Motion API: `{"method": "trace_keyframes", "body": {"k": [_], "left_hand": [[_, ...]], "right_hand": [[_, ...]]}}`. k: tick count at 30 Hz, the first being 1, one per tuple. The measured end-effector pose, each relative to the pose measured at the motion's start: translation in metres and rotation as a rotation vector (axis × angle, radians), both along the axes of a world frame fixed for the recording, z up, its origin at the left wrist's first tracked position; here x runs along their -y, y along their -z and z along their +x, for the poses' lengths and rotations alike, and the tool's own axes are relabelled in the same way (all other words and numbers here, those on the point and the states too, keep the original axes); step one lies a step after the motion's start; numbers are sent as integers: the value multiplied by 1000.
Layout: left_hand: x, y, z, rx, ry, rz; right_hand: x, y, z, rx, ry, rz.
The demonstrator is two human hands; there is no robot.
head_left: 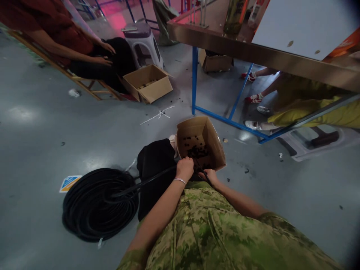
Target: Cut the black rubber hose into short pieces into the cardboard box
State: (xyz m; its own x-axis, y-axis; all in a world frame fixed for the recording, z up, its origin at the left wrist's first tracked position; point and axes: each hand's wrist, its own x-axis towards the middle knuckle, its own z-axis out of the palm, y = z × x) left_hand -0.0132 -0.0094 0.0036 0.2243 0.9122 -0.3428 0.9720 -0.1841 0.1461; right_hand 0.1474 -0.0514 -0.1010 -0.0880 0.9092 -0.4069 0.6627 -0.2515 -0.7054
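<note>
My left hand (185,169) is closed round a length of black tubing (157,176), just above the near side of an open cardboard box (216,144). The tubing runs back over my black-trousered leg to a large black coil (98,206) on the floor at the left. My right hand (210,177) is wrapped round dark scissors (207,176), whose blades point toward my left fingers; the blades are hard to make out. Inside the box lie many short black pieces (198,152).
A seated person (84,56) and another cardboard box (153,88) are at the upper left, near a stool (143,41). A table (239,47) with blue legs stands ahead on the right, with other people's feet beneath. White string (160,113) and scraps lie on the floor.
</note>
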Motion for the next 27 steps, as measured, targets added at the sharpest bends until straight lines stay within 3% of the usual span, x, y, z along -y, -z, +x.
{"method": "trace_keyframes", "body": {"k": [9,14,17,21,27], "left_hand": [[3,-2,0,16,20,24],[9,-12,-1,152,-9,188],[13,-14,-2,288,-79,274],[15,-10,-3,392,-120,328],[18,-7,-5,381,-10,417]], "right_hand": [[-3,13,3,-172,48,-147],[-5,9,5,-226,92,-145],[-8,-6,6,-376,117,-125],[-19,-38,4,-686,204,-65],[-41,-73,-5,-863,209,42]]}}
